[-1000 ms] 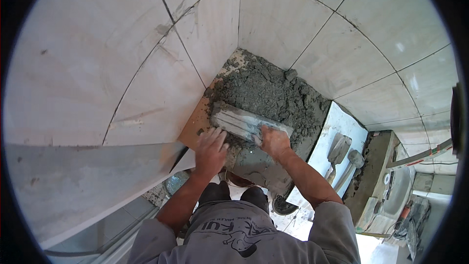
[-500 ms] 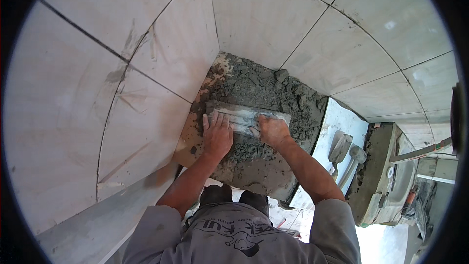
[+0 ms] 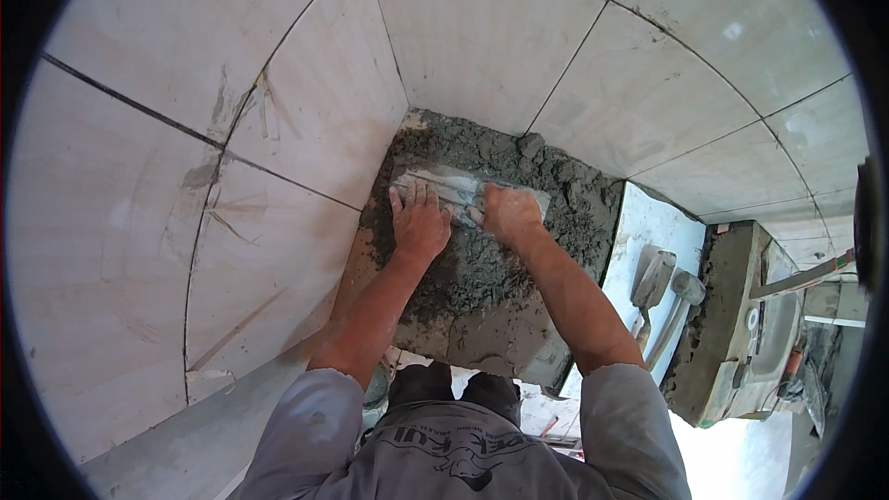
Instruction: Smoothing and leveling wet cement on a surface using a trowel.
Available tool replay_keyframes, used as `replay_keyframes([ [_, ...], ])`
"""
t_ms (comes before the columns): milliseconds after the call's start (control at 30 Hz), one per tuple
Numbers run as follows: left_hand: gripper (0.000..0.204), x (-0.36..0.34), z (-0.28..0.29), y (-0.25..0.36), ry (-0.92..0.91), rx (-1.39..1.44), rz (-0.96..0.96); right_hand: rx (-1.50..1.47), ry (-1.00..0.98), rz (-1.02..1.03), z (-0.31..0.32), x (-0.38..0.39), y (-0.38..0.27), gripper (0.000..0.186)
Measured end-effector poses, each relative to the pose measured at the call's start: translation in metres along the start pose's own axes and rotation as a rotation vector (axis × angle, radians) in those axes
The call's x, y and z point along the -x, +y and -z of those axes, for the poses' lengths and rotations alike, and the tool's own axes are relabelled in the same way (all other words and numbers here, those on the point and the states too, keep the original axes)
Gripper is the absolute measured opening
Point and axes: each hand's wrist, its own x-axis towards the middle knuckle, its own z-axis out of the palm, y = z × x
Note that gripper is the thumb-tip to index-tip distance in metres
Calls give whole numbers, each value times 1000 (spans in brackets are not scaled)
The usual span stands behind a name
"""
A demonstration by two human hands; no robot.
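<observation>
Rough, crumbly mortar (image 3: pixel 472 282), matt and dark grey, turning smoother on the patch nearest the shirt (image 3: pixel 444 454), which is dull grey cloth. The float (image 3: pixel 463 186) looks smooth from here, its pale top filmed wet-grey. Ceramic-looking wall tiles (image 3: pixel 662 111) gleam softly, chalky in places. The white slab (image 3: pixel 639 213) is smooth; the trowel (image 3: pixel 656 278) has a dull, caked blade.

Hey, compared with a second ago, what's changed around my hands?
The float has moved forward over the grey mortar, closer to the tiled walls. Your left hand has come from its near edge onto its left part. Your right hand still grips it; the trowel and mallet still lie on the white board.
</observation>
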Motion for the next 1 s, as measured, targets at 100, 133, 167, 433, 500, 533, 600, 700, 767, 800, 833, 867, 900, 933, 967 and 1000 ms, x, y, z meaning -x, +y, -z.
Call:
replay_keyframes([
  [100,54,11,1,0,-8,-25,-26,-67,-94,-82,-4,13,-10,50],
  [133,54,16,3,0,-3,-39,-54,-115,-154,-157,-7,21,-13,49],
  [167,54,22,3,3,-1,-37,-51,-112,-154,-155,-8,30,-13,49],
  [433,50,72,25,16,25,306,-97,-226,-141,-282,21,105,-2,56],
  [500,51,82,37,10,73,334,-88,-214,-71,-298,22,103,6,56],
  [533,51,89,42,7,116,363,-81,-203,-5,-317,21,100,7,56],
  [600,51,111,49,2,97,405,-52,-167,-4,-275,11,77,6,55],
  [700,51,138,53,-13,62,483,3,-150,-35,-242,0,33,2,51],
  [767,51,151,55,-20,51,514,43,-96,-23,-231,-5,9,3,49],
  [800,51,163,58,-25,47,528,91,-105,-31,-224,-3,4,-4,49],
  [833,50,166,59,-29,54,546,128,-98,-50,-239,6,-6,-6,50],
  [867,50,169,59,-30,58,541,123,-90,-68,-257,12,-14,-8,51],
  [900,51,173,58,-27,21,547,134,-91,-66,-254,12,-19,-10,51],
  [933,51,175,57,-23,-17,553,143,-100,-70,-248,9,-25,-14,52],
  [967,51,173,55,-19,-15,552,142,-110,-73,-243,8,-28,-15,53],
  [1000,51,169,58,-14,-29,537,109,-111,-76,-238,7,-23,-19,53],
])
